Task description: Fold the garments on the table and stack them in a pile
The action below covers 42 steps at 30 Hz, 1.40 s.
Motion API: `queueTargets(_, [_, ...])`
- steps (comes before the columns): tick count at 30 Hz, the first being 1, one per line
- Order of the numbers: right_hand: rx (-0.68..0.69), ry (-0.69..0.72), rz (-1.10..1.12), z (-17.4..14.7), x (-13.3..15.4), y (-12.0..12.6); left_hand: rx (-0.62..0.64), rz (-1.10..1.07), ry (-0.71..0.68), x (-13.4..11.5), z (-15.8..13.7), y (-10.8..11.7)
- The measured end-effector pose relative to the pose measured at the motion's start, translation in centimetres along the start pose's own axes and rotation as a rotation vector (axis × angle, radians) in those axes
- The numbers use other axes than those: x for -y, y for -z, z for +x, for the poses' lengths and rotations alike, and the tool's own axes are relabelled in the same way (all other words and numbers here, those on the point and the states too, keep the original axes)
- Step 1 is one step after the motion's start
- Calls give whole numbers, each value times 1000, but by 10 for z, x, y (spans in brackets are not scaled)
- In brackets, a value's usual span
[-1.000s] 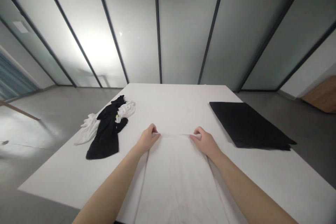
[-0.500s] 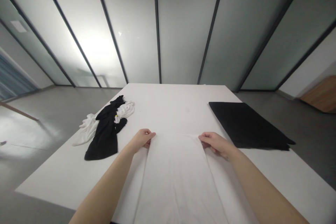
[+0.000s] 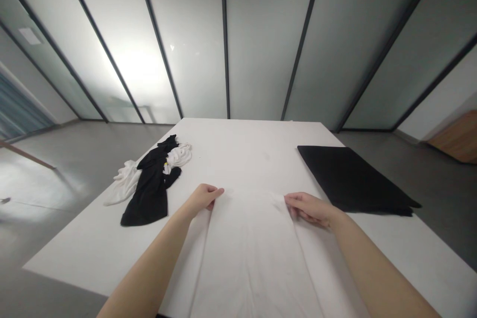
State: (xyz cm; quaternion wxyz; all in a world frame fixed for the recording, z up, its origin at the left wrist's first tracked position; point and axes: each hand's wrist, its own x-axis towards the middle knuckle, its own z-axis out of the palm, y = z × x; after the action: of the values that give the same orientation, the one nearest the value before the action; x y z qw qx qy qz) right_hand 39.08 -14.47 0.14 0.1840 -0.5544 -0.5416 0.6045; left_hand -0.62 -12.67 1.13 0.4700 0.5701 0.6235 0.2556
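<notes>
A white cloth garment (image 3: 257, 253) lies lengthwise on the white table in front of me, its sides folded into a long panel with light creases. Its kind cannot be made out, as the near end runs out of view. My left hand (image 3: 204, 197) pinches the far left corner between thumb and fingers. At the far right corner, my right hand (image 3: 308, 207) grips the fabric edge, with thumb and fingers closed on it. A small wrinkle shows in the cloth beside the right fingertips.
Crumpled black clothing (image 3: 151, 191) lies on the table's left side, with white clothing (image 3: 124, 181) beside it. A flat stack of folded black fabric (image 3: 357, 179) rests at the right edge. Beyond the white table (image 3: 242, 144) stands a frosted glass partition (image 3: 261, 35).
My right hand has shifted slightly toward me, and a small wrinkle has formed at that corner. The left hand keeps its pinch; the view has moved slightly.
</notes>
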Motion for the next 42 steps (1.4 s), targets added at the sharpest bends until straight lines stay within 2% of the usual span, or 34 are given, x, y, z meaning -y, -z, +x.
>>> queueTargets(5, [-66, 0, 107, 4, -6, -1, -32, 2, -54, 3, 2, -4])
queueTargets(9, [-172, 10, 109, 10, -7, -5, -113, -50, -121, 5, 4, -9])
queueTargets(13, [-369, 265, -44, 14, -2, -14, -128, -174, -126, 4, 4, -16])
queueTargets(16, [-388, 380, -189, 15, 2, -20, -107, -160, -75, 5, 3, -19])
queueTargets(20, [-359, 356, -232, 15, 5, -25, -68, -73, -5, 10, 3, -18])
queueTargets(24, [-404, 351, -154, 18, 3, -26, -102, -98, -38, 14, 4, -18])
queueTargets(28, [-451, 366, -80, 23, 1, -26, -155, -173, -65, 15, 9, -21])
queueTargets(36, [-604, 437, -98, 24, 5, -32, -230, -330, -113, 12, 14, -25])
queueTargets(42, [-668, 466, -28, 27, 6, -35, -239, -558, -110, 4, 9, -31])
